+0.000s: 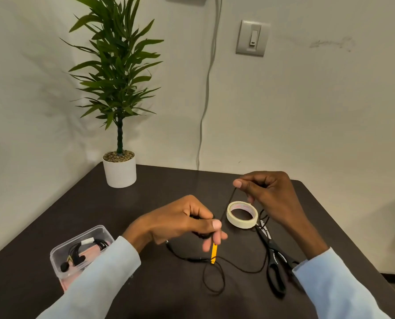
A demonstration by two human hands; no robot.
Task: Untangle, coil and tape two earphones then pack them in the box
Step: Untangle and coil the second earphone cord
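Observation:
A black earphone cable (238,268) runs loose over the dark table. My left hand (182,222) pinches one part of it above the table, with a yellow piece (214,252) hanging below the fingers. Farther back, my right hand (267,192) pinches the same cable, which stretches taut between the two hands. A clear plastic box (60,252) at the front left holds another coiled black earphone (76,256). The roll of masking tape (242,214) lies between my hands.
Black scissors (275,265) lie on the table under my right forearm. A potted plant in a white pot (119,170) stands at the table's back left corner. A grey cord (206,93) hangs down the wall behind.

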